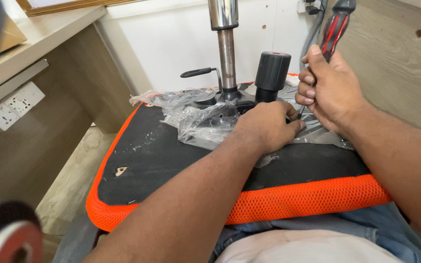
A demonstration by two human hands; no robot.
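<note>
Orange mesh edging, black underside: an upturned office chair seat (pixel 171 160), lying across the person's lap. Bolted at the seat's middle, a black tilt mechanism (pixel 230 104) under crumpled clear plastic wrap (pixel 196 122), with a chrome gas-lift column (pixel 226 53) rising upright from it. Just right of the column, a black cylindrical knob (pixel 272 73); left of the column, a thin black lever (pixel 198 73).

Left hand (pixel 266 126) pressed palm-down on the plastic just in front of the mechanism, fingers (pixel 293 125) curled flat, gripping nothing visible. Right hand (pixel 330 90) right of the knob, fingers (pixel 308 83) wrapped tight round a screwdriver (pixel 334 29) with a red-and-black handle, shaft angled down to the mechanism beside the left fingertips; tip hidden.

Left of the seat, a wooden desk side with white wall sockets (pixel 15 104). Behind the column, a white wall panel (pixel 171 44).
</note>
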